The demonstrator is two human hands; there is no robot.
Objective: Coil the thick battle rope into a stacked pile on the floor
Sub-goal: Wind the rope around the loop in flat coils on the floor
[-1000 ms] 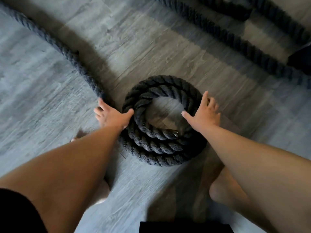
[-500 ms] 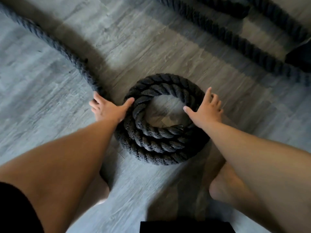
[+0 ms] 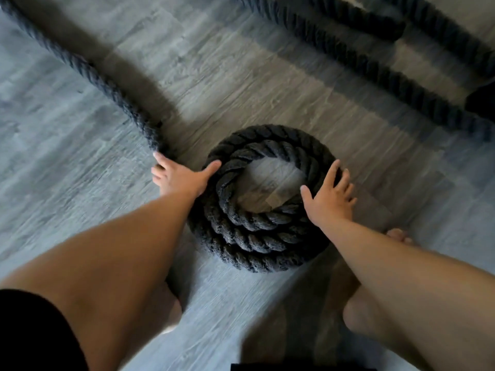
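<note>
The thick dark battle rope is wound into a stacked coil [image 3: 257, 236] on the grey floor in front of me. Its loose length [image 3: 88, 73] runs from the far left down to the coil's left side. My left hand [image 3: 182, 178] lies over the rope where it meets the coil, fingers curled over its outer side and thumb stretched onto the top turn. My right hand [image 3: 329, 199] presses flat on the coil's right side with straight fingers.
More stretches of the same rope [image 3: 375, 73] cross the floor at the far right. A dark object [image 3: 482, 103] sits at the right edge. My bare feet [image 3: 399, 234] stand close to the coil on both sides.
Both hands stay on the coil. My right hand has slid a little nearer to me along the coil's right side. The coil looks unchanged.
</note>
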